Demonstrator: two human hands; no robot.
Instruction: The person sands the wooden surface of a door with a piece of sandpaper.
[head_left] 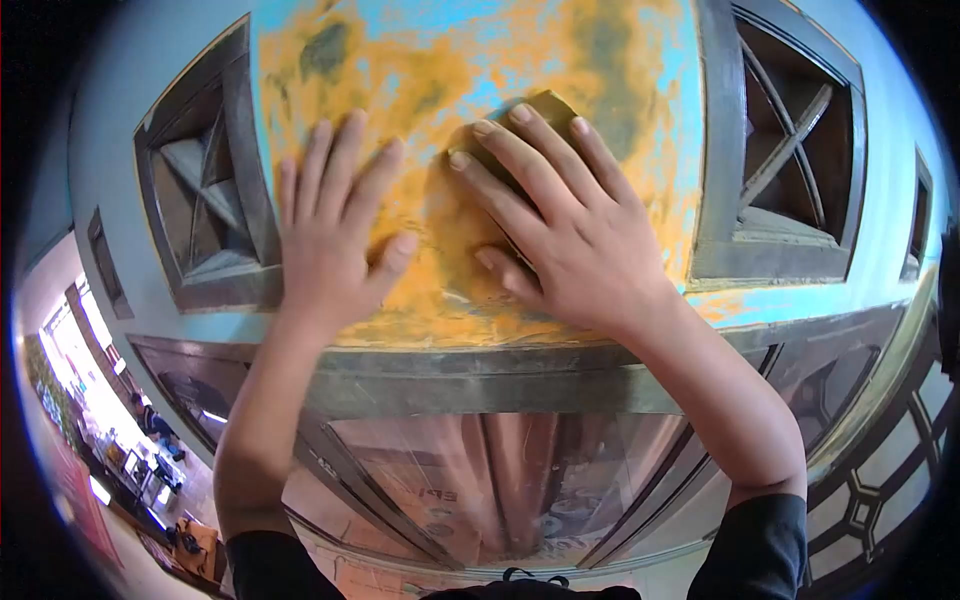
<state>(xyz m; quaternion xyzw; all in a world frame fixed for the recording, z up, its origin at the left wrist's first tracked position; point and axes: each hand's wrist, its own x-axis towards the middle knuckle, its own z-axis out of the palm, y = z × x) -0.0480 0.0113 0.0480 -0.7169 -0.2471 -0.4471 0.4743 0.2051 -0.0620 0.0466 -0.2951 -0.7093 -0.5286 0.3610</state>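
Note:
My left hand [335, 230] lies open, fingers spread, against a wall panel [450, 50] patched in orange, light blue and dark grey. To its right, my right hand [575, 215] presses a dark brown piece of sandpaper [552, 104] against the same panel. The sandpaper's upper corner and part of its left edge stick out past my fingers; the rest is hidden under the palm. My right thumb is bent in near the sheet's lower edge.
Recessed vents with dark frames and crossed bars flank the panel, a left vent [205, 190] and a right vent [795, 150]. Below runs a dark wooden ledge [480, 378] above glass panes [400, 460]. At lower left, a person [152, 420] is near a bright opening.

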